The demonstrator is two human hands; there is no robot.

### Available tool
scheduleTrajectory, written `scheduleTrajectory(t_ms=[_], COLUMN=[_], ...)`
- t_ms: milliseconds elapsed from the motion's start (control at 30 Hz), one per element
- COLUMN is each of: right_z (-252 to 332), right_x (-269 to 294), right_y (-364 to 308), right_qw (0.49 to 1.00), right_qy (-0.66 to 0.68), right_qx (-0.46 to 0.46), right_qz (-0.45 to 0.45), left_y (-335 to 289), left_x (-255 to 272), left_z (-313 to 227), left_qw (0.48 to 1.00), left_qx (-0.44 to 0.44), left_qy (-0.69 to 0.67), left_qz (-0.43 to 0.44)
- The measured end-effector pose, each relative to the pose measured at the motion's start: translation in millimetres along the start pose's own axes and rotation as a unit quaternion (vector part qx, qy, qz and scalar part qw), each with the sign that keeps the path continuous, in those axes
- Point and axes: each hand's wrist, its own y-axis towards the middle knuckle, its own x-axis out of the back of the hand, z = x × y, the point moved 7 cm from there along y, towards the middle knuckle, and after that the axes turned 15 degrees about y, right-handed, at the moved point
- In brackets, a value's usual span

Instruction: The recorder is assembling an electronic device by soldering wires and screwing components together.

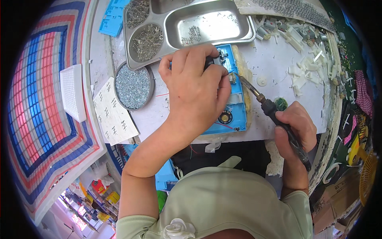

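A blue plastic casing (pixel 238 107) lies open on a yellowish pad at the table's front edge. It holds a round black speaker (pixel 225 117), thin wires and a small metal part (pixel 232 77). My left hand (pixel 195 83) is bent over the casing's left side, fingers closed around a dark piece that they mostly hide. In my right hand (pixel 298 127), to the right of the casing, is a soldering iron (pixel 274 113) gripped by its black handle. Its tip points up and left, close beside the small metal part; whether they touch I cannot tell.
Behind the casing stands a steel compartment tray (pixel 250 35) with springs. A round dish (pixel 151 89) of small screws and a handwritten paper (pixel 115 115) lie left. White plastic parts (pixel 304 71) are scattered at the right; a white perforated tray (pixel 73 93) is far left.
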Motion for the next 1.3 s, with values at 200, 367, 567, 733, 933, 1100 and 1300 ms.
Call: scheduleTrajectory(t_ms=[200, 367, 567, 733, 933, 1100, 1300], right_z=[-0.6, -1.6, -0.3, 0.2, 2.7, 3.6, 4.2], right_x=[-3.8, -6.0, -8.9, -6.1, 1.3, 4.6, 8.7], right_y=[2.7, 3.6, 3.8, 4.9, 5.5, 4.9, 3.7], right_qw=[1.0, 1.0, 0.999, 0.999, 0.999, 0.999, 0.999], right_qy=[-0.004, -0.018, -0.03, -0.024, -0.021, -0.016, -0.018], right_qx=[0.005, 0.011, 0.02, 0.038, 0.034, 0.035, 0.029], right_qz=[0.008, 0.015, 0.022, 0.022, 0.015, 0.009, 0.002], left_y=[1.3, 2.4, 2.0, 1.1, 1.8, 2.3, 1.0], left_x=[0.1, 0.4, 0.8, 1.0, 0.9, 2.6, 1.5], left_z=[-2.4, -4.7, -4.4, -4.1, -4.0, -4.1, -3.9], left_qw=[1.0, 1.0, 1.0, 1.0, 1.0, 0.999, 1.0], left_qx=[0.002, 0.003, 0.012, 0.018, 0.019, 0.025, 0.017], left_qy=[0.018, 0.029, 0.024, 0.021, 0.022, 0.021, 0.016], left_qz=[0.004, 0.009, 0.011, 0.008, 0.009, 0.017, 0.006])
